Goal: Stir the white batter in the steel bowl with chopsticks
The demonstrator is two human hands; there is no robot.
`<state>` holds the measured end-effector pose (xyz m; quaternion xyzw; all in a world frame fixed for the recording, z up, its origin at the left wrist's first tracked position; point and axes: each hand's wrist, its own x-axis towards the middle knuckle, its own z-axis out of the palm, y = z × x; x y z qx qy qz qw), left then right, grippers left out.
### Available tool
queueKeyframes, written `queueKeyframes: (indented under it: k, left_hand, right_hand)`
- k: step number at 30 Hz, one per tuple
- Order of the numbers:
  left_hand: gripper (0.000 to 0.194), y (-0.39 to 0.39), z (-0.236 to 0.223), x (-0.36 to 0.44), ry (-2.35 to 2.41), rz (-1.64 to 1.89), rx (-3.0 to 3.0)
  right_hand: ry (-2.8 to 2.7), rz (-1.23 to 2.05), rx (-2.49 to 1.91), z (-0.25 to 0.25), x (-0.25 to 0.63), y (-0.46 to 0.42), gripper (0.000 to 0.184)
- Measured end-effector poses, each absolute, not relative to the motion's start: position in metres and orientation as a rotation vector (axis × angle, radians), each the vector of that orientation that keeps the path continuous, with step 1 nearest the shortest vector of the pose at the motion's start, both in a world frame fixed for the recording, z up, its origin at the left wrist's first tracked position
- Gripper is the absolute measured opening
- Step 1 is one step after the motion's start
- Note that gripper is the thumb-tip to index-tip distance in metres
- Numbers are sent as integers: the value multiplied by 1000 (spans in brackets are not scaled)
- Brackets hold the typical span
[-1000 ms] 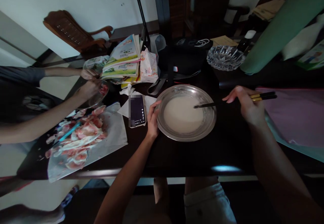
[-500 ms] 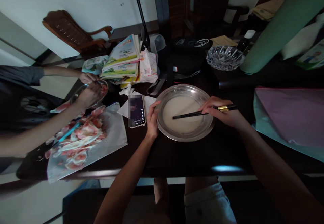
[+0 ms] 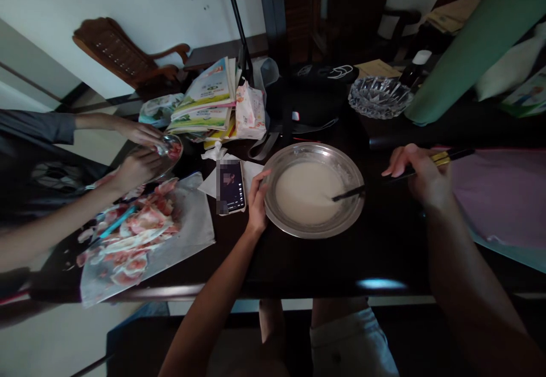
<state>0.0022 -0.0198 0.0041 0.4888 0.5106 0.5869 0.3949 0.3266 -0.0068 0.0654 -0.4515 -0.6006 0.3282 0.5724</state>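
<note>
A wide metal bowl (image 3: 313, 231) of milky, off-white liquid (image 3: 307, 192) stands on the dark table in front of me. My left hand (image 3: 257, 201) grips the bowl's left rim, with fingers over its edge. Off to the right, my right hand (image 3: 420, 175) is closed around black chopsticks (image 3: 441, 160) with gold bands near the thick end. Their thin tips reach left over the right rim into the liquid. Left of the bowl, a phone (image 3: 232, 186) with a lit screen lies on white paper.
At left, a co-worker's hands (image 3: 140, 158) handle a smaller metal bowl (image 3: 176, 138) with reddish pieces. Red-and-white peels and a blue-handled tool (image 3: 117, 222) lie on a plastic sheet (image 3: 191, 212). Books (image 3: 209, 92), a glass bowl (image 3: 379, 101) and a pink folder (image 3: 503, 195) surround the workspace.
My right hand has moved right, away from above the bowl, drawing the chopsticks' tips toward the right rim. My left hand stays put. The co-worker's hands have shifted slightly.
</note>
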Motion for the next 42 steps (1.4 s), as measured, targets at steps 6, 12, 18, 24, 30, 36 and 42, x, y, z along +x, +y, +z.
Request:
queueKeyframes:
  k: [6, 12, 18, 24, 30, 36, 42]
  left_hand:
    - [36, -20, 1, 0, 1281, 1473, 1235]
    - [35, -20, 2, 0, 1238, 1480, 1209]
    - [34, -21, 4, 1, 1265, 1469, 1240]
    - [34, -21, 4, 2, 1283, 1488, 1212]
    - [36, -19, 1, 1, 1272, 1502, 1216]
    - [37, -19, 0, 0, 1232, 1478, 1182]
    - [36, -20, 2, 0, 1247, 1465, 1214]
  right_hand:
    - [-1658, 956, -1045, 71, 299, -14, 46]
    - [-1911, 733, -1048, 62, 282, -11, 23]
    - [-1667, 552, -1135, 64, 301, -10, 36]
    - [-1384, 700, -1056, 65, 325, -6, 48]
    - [-1505, 925, -1001, 67, 309, -10, 47]
    - [-1890, 776, -1011, 60, 282, -10, 24]
    - [-1709, 580, -1127, 62, 298, -7, 35]
